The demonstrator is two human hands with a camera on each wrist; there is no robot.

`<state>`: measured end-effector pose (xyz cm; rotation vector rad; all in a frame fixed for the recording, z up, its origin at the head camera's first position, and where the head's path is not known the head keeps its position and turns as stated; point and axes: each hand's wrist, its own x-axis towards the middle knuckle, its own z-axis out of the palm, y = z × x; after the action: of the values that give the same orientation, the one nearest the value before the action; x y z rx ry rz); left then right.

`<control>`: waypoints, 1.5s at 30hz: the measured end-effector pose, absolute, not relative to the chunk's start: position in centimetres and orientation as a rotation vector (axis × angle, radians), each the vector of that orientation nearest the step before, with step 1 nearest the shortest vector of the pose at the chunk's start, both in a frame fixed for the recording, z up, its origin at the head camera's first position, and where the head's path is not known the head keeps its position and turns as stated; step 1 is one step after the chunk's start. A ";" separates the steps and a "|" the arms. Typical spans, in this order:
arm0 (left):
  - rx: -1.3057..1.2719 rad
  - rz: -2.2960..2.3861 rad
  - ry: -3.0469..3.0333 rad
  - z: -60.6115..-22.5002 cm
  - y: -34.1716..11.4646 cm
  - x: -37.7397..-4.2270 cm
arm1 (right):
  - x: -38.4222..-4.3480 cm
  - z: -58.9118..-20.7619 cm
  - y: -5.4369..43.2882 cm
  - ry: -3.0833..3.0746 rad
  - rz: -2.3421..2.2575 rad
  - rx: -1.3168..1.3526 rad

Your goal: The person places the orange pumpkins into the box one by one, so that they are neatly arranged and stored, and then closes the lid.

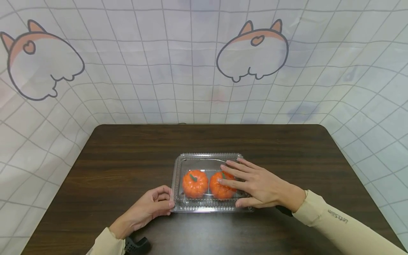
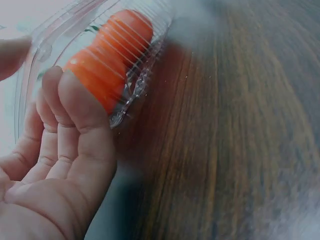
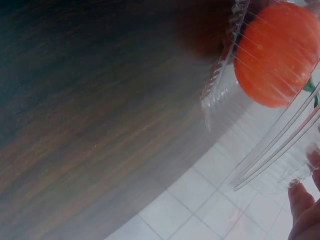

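A clear plastic clamshell box sits on the table with two small orange pumpkins inside, a left one and a right one, both with green stems. At the box's front left corner, my left hand pinches the edge between thumb and curled fingers; in the left wrist view its fingers are against the box's side. My right hand lies over the right part of the lid, fingers straight and spread, partly covering the right pumpkin. The right wrist view catches only its fingertips by the box edge.
The dark wood-grain table has rounded far corners. Behind it and along its sides hangs a white grid-patterned cloth with cartoon animal prints. A black wrist strap circles my left wrist.
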<state>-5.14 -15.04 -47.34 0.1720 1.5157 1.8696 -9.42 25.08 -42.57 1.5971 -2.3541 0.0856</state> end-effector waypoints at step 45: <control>0.320 1.743 1.537 -47.8 -15.2 -4.3 | -3.6 -46.3 28.2 -2.913 2.084 0.975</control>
<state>-4.30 -15.19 -47.80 0.3198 1.5366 1.7429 -3.65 28.15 -46.33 0.9748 -2.9125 2.0843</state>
